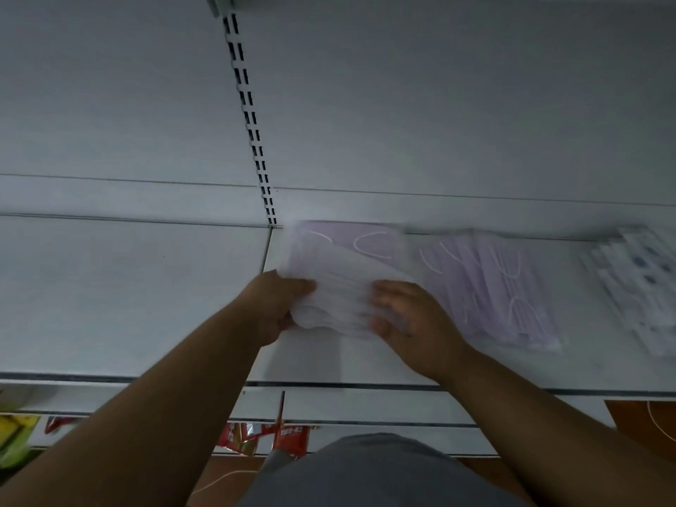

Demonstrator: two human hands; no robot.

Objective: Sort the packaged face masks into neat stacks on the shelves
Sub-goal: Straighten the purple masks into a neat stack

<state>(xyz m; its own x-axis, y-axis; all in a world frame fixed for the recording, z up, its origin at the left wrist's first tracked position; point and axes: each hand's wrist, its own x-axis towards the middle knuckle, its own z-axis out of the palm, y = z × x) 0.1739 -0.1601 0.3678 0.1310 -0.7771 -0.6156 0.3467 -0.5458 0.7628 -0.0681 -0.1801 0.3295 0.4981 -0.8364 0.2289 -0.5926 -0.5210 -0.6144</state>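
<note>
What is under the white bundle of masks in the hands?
A purple mask pack peeks out behind the white bundle, lying on the shelf. Both hands grip the bundle; whatever lies directly beneath is covered.

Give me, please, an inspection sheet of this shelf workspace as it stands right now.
Surface: white shelf, bare left of the upright slotted rail.
Job's things: white mask bundle held at both ends over a lilac pack; a fanned lilac stack to its right; a patterned pack at the far right, blurred.
Clutter: nothing seen on this shelf.
Grippers: left hand grips the bundle's left end; right hand holds its right end, fingers curled over it.
Cables: nothing seen.
Surroundings: red snack packets and a yellow-green packet on lower shelves.
</note>
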